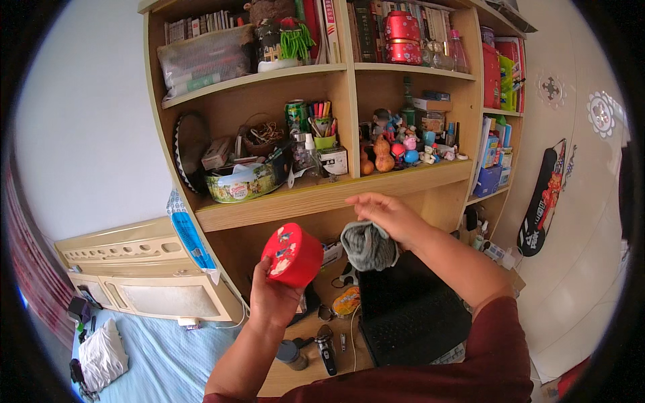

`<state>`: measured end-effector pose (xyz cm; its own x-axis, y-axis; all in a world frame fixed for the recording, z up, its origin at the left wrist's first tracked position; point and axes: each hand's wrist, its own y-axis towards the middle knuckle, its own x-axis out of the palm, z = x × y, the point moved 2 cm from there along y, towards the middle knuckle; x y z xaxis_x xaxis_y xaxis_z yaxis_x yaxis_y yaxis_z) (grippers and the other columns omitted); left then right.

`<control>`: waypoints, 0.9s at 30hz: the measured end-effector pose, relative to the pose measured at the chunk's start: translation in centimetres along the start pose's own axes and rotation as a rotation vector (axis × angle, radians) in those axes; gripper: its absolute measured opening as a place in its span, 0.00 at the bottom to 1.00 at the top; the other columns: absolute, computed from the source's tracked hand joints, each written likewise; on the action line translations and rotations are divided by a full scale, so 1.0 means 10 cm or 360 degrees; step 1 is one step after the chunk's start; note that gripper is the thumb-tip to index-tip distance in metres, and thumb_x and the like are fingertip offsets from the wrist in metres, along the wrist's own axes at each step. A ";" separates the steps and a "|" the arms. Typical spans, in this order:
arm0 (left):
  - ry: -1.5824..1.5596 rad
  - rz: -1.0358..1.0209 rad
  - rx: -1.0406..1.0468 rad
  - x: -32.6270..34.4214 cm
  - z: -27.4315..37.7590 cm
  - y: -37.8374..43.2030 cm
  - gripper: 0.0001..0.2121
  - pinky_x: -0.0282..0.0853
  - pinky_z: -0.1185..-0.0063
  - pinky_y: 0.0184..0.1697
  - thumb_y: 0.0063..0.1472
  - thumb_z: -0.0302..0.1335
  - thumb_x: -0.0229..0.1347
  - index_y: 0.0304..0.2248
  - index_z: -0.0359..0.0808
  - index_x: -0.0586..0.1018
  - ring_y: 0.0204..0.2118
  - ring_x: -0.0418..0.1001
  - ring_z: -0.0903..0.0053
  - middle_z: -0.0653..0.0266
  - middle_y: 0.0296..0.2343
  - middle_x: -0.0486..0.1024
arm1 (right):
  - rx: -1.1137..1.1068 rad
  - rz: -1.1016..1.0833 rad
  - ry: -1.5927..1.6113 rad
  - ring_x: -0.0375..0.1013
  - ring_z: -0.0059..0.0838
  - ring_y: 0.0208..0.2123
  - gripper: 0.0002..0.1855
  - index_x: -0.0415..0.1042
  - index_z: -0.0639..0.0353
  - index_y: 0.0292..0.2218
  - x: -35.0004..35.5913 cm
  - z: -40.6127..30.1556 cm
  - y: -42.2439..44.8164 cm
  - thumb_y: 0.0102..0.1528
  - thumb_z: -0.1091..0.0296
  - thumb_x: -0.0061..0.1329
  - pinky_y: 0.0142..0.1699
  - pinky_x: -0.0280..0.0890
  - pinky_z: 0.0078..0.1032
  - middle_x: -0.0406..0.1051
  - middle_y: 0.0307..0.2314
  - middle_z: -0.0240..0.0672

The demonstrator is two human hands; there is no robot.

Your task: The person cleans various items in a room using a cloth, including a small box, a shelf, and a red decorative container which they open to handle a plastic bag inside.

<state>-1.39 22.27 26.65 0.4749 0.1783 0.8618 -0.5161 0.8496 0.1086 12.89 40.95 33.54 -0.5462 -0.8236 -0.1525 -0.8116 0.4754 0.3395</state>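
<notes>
My left hand grips a round red box with a floral and bird pattern on its flat face, tilted towards the left. To its right, my right hand has a bunched grey-green cloth hanging under the palm, with the fingers pointing left. Box and cloth are apart, both held above the desk and in front of the shelf's lower edge. Behind them stand a printed oval cookie tin full of small items, a spray bottle, gourds and small figurines.
Below my hands, the wooden desk bears an open black laptop, an electric shaver, a nail clipper and a lidded jar. A bed with a blue sheet lies at the left. Upper shelves hold books and a red flowered tin.
</notes>
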 end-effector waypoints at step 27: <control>0.0753 -0.0407 -0.0485 -0.02 -0.35 -0.11 0.19 0.65 0.65 0.44 0.62 0.35 0.42 0.50 0.38 0.57 0.42 0.68 0.61 0.53 0.44 0.65 | -0.0894 0.1606 -0.1760 0.72 0.38 0.24 0.34 0.55 0.60 0.47 -1.30 -1.64 1.13 0.43 0.54 0.54 0.31 0.65 0.30 0.71 0.23 0.38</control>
<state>1.59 23.04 24.62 0.8573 0.0916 0.5066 -0.1505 0.9857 0.0764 14.24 51.94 54.57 -0.8646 0.4808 -0.1460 -0.0023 0.2868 0.9580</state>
